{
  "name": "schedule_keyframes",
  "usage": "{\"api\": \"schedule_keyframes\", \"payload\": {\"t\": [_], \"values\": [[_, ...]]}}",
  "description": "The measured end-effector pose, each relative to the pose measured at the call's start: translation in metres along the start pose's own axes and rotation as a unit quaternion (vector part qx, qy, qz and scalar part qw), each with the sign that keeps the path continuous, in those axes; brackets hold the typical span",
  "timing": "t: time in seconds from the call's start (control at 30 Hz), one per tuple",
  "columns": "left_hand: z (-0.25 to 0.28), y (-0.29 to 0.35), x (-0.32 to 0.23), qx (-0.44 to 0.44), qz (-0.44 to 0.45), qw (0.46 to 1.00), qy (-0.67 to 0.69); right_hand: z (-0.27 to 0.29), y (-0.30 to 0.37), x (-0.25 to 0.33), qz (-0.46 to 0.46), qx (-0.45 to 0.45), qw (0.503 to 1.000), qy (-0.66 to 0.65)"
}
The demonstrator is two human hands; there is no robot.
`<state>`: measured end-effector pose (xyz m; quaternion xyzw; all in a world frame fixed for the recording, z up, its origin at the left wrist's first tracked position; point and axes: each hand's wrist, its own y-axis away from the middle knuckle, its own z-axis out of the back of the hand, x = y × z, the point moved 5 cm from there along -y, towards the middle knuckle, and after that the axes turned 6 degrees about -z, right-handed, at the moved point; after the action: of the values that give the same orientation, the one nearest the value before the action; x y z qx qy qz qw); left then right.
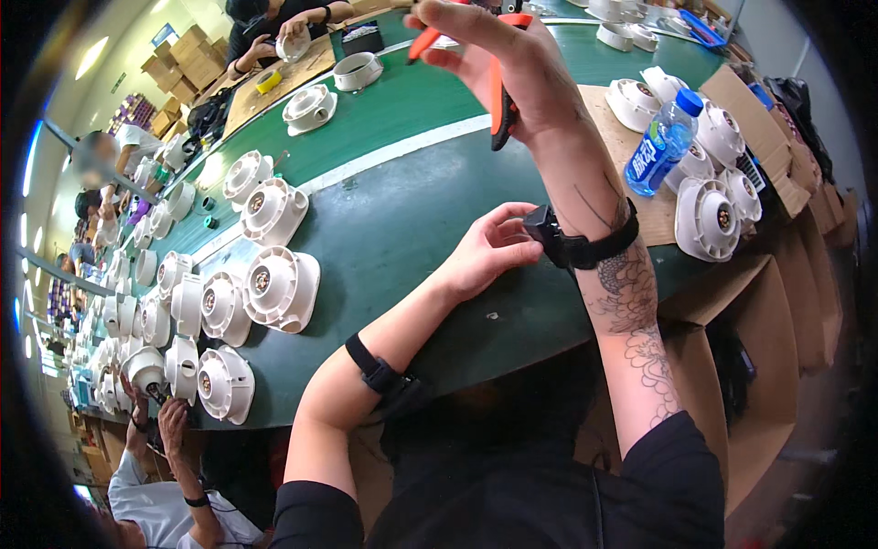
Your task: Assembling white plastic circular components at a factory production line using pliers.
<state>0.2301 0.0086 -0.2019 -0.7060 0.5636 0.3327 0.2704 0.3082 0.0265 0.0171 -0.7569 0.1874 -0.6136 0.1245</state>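
My right hand (526, 78) is raised at the top middle. It holds pliers (498, 105) with orange and black handles, their jaws mostly out of sight. Around that wrist runs a black strap (608, 245) carrying a small black box-shaped device (543, 225). My left hand (489, 249) reaches over from the left, its thumb and fingers closed on the device's side. Below both hands is the green tabletop (439, 320). Nearest on the left stand round white plastic housings (281, 288) with wires in their centres.
At right, a blue-capped bottle (663, 145) stands on cardboard beside several white housings (709, 220). Open cardboard boxes (759, 339) flank the table's right edge. A co-worker's hands (172, 425) handle a housing at lower left; another person (283, 32) works across the table near yellow tape (268, 82).
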Motion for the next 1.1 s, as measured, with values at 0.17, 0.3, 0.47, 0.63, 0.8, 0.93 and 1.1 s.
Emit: {"api": "schedule_keyframes", "payload": {"t": [0.17, 0.3, 0.47, 0.63, 0.8, 0.93, 1.1], "values": [[-0.019, -0.003, -0.005, 0.068, -0.092, 0.991, -0.062, 0.024, -0.016, -0.046, 0.013, -0.135, 0.991, -0.012], [-0.002, 0.0, -0.006, 0.002, -0.052, 0.995, -0.079, 0.022, -0.023, -0.072, -0.065, -0.137, 0.987, -0.045], [0.003, -0.006, -0.013, -0.022, -0.104, 0.994, -0.011, 0.027, -0.026, -0.082, -0.048, -0.148, 0.985, 0.079], [0.007, -0.002, -0.015, -0.029, -0.105, 0.994, 0.006, 0.023, -0.02, -0.092, 0.008, -0.106, 0.945, 0.309], [0.012, -0.006, -0.018, -0.052, -0.108, 0.993, 0.015, 0.027, -0.024, -0.092, 0.026, -0.084, 0.867, 0.491], [0.014, -0.009, -0.018, -0.071, -0.119, 0.989, 0.048, 0.01, -0.023, -0.066, 0.287, -0.131, 0.679, 0.663], [0.019, -0.009, -0.044, -0.075, -0.173, 0.982, 0.011, 0.03, -0.035, -0.081, 0.003, -0.154, 0.988, 0.023]]}}
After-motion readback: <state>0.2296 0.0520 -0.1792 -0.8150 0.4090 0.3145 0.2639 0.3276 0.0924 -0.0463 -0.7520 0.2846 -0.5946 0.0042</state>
